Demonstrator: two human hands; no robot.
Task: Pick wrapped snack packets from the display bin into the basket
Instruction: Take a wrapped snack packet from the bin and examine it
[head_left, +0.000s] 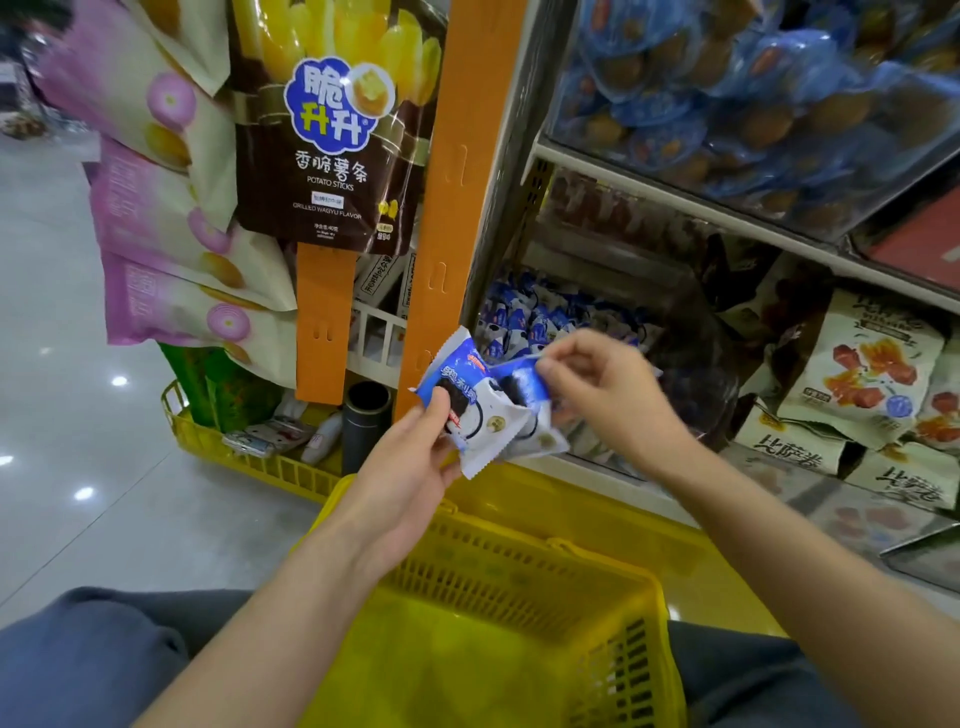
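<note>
The first packet (470, 402), a blue-and-white wrapper printed with a dark sandwich biscuit and crimped saw-tooth ends, sits in my left hand (410, 457). My thumb presses its face and my fingers curl behind it. The second packet (522, 387), of the same kind, overlaps it on the right. The fingertips of my right hand (608, 395) pinch that one by its top seam, so it hangs tilted against the first. Both wrappers look light, slippery and slightly crumpled.

They hang in the air above the far rim of the yellow basket (613, 675) on my lap. As far as I can see, the mesh floor of the basket holds nothing, so I judge that I am near the start: two packets lifted, none dropped in yet. The next thing is to lower both and let go.

Just behind my hands is the display bin (691, 374), low on the shelf, with a heap of matching packets (524, 317) inside, so plenty is left to pick. Beside it lie beige bags printed with red meat pieces (862, 374). An orange hanging strip (457, 208) runs up the shelf post, and a brown bag of potato sticks (327, 130) hangs to its left.
</note>
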